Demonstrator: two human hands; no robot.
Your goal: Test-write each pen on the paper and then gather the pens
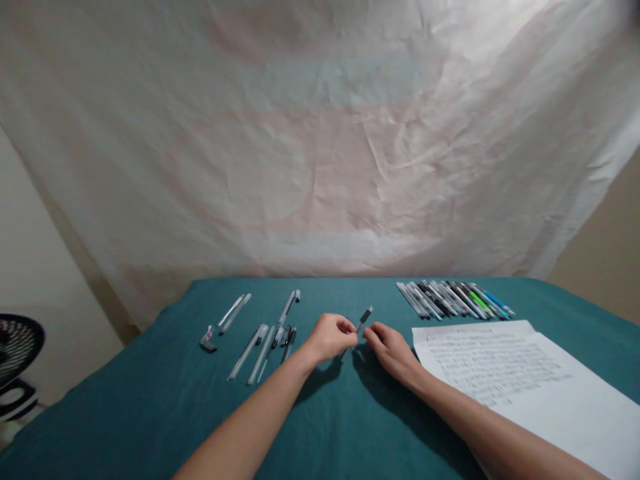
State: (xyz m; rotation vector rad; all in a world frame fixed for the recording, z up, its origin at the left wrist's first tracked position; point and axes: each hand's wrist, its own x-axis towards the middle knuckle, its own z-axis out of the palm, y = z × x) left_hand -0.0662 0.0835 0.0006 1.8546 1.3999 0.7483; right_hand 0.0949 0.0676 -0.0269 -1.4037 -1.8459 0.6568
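Note:
Both my hands meet at the middle of a teal-covered table (150,407). My left hand (331,337) is closed, pinching the lower end of a slim pen (363,319) that points up and to the right, its dark cap end free. My right hand (390,347) has its fingers curled and touches the same pen from the right side. To the left lie several clear pens and pen parts (265,340), apart from both hands.
A row of several pens (453,299), some green and blue, lies at the back right. A handwritten white sheet (505,370) covers the right side. A creased white cloth (320,147) hangs behind. A black fan (17,347) stands at far left.

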